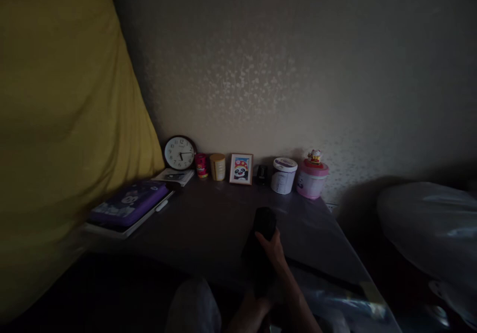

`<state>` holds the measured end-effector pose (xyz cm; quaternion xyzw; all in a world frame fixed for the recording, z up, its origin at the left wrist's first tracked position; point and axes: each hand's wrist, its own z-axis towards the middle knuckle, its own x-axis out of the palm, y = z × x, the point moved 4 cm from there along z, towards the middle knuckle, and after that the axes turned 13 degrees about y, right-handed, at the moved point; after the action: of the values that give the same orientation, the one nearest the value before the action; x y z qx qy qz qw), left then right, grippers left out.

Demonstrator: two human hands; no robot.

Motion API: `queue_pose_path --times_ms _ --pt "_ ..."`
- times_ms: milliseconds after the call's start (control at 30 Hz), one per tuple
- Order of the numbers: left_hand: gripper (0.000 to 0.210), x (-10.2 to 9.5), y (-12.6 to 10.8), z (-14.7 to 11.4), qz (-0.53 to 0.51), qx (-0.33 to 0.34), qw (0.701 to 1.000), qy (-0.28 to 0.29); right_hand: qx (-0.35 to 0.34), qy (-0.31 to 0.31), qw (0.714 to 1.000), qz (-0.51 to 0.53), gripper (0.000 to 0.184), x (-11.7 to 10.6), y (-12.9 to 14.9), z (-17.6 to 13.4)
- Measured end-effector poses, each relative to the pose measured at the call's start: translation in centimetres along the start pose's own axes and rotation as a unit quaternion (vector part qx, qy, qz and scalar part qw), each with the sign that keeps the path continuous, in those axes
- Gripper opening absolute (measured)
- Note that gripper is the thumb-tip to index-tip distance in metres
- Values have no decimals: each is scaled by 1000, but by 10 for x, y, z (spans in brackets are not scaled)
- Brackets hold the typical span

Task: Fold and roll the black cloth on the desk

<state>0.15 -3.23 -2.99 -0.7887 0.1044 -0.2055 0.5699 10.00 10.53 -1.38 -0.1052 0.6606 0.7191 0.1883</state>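
Observation:
In the dim head view, my right hand [274, 246] is closed around a black object [265, 218] with a rounded top, its thumb lying across the near side. The object is too dark for me to tell its kind. It stands above the near part of the dark table [208, 213]. Low in the view, my left hand [259, 304] is at the lower end of the same black object. Its fingers are blurred and lost in shadow, so their grip cannot be made out. A long black strip [324, 273] lies on the table beside my right forearm.
Along the wall stand a round clock [180, 153], a red can [201, 165], a yellowish canister [217, 167], a framed panda picture [241, 169], a white tub [283, 176] and a pink tub [312, 181] topped by a figurine. A purple case [130, 204] lies left, by a yellow curtain [67, 99].

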Motion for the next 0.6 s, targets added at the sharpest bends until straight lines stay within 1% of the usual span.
queue_pose_path --times_ms 67,167,267,367,500,600 --pt "46 1 0 2 25 0 999 -20 13 2 1000 15 77 -1 -1 -2" --pt "52 2 -2 6 71 21 996 -42 4 -16 1000 18 78 -1 0 -5" --pt "56 3 -1 8 91 24 995 -44 -7 -34 999 40 79 -2 -1 -7" --pt "57 4 0 10 144 19 988 -61 -18 -54 996 69 80 -5 -2 -9" --pt "54 5 3 12 204 9 975 -89 -20 -45 997 63 82 -8 2 -14" --pt "56 5 5 11 241 -1 965 -101 4 -34 999 38 85 -11 6 -16"
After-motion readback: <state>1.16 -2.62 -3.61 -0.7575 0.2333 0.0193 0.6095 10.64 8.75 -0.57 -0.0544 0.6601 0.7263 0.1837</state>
